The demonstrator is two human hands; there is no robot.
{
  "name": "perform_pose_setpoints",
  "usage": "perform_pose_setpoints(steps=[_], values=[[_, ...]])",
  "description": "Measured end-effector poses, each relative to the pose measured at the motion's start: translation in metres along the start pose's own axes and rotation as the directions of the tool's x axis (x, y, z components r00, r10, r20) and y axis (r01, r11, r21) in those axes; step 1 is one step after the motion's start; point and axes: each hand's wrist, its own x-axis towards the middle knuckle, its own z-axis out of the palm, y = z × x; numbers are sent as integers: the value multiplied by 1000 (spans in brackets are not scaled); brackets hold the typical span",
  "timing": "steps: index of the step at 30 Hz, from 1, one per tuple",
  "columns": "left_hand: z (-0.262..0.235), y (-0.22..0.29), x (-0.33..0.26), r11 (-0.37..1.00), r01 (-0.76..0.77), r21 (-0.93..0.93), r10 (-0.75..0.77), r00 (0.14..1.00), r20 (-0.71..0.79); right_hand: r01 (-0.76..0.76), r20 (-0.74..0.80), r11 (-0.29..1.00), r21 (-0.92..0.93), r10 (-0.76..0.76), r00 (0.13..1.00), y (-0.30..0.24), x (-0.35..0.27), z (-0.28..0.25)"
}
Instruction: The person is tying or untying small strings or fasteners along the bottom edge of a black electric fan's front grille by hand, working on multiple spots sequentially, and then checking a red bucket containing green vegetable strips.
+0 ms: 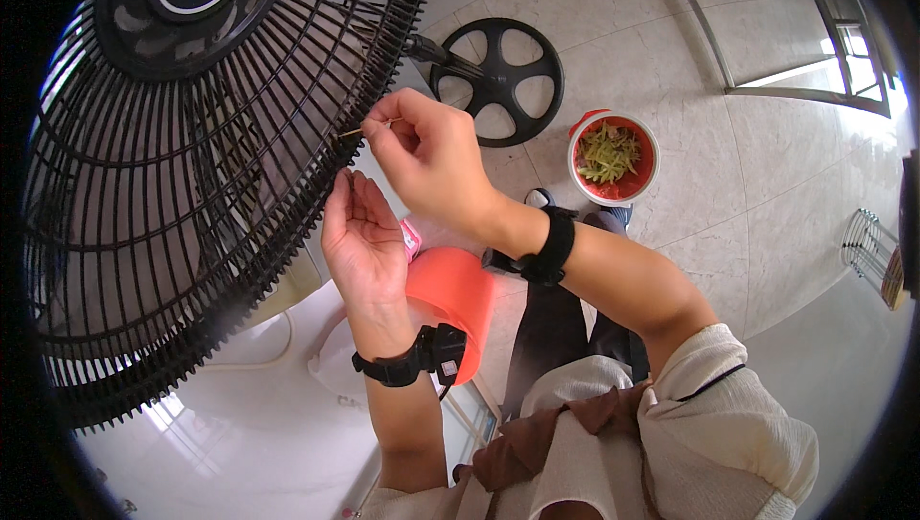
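A large black fan (259,151) with a wire grille fills the left side, its round hub cap at the upper left. At the grille's right rim, my right hand (431,158) pinches a thin, light-coloured stick (353,133) between thumb and fingertips. The stick's far end reaches the rim's edge; I cannot make out its exact kind. Just below, my left hand (368,250) is cupped palm up with its fingers loosely bent. Its fingertips are close to the rim, and nothing shows in the palm.
The fan's round spoked base (496,125) stands on the tiled floor. A red and white bucket (655,158) of green scraps sits beyond my feet. An orange bin (479,300) is beside my left wrist, near a white surface (278,434). A metal rack (867,237) is far right.
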Motion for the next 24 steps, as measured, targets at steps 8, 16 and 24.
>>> perform_pose_setpoints(steps=[8,16,24], values=[[7,-2,-4,1000,0,-7,0,1000,-27,761,290,457,-460,-733,616,-21,20,1],[4,-2,-5,998,0,-56,-1,999,-32,536,371,690,-486,-393,842,-40,21,7],[2,-3,-4,999,-1,-35,0,1000,-28,738,383,429,-521,-655,651,-32,25,5]])
